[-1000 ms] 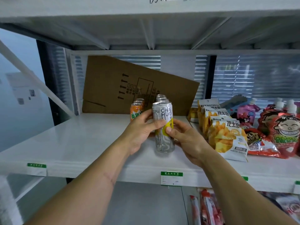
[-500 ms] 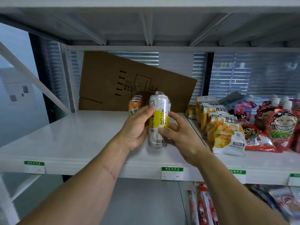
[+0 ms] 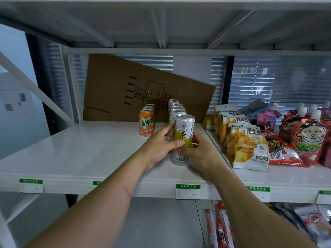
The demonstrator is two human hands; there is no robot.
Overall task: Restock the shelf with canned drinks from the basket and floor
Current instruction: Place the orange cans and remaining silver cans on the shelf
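On the shelf (image 3: 71, 149), orange cans (image 3: 146, 122) stand toward the back. The left hand (image 3: 159, 145) and right hand (image 3: 198, 151), fingers clamped around a silver can (image 3: 182, 129), set it near the front edge, heading its row (image 3: 176, 108). Next, likely let go with the can upright and aligned.

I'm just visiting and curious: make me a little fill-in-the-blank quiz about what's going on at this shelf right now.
1. The silver-and-yellow can is held by ____ hands.
2. The row of short cans to its left, led by the orange can, is coloured ____.
3. Leaning at the back of the shelf is a flattened ____ box.
4. The chip bags lie to the ____ of the held can.

Missing words: two; orange; cardboard; right
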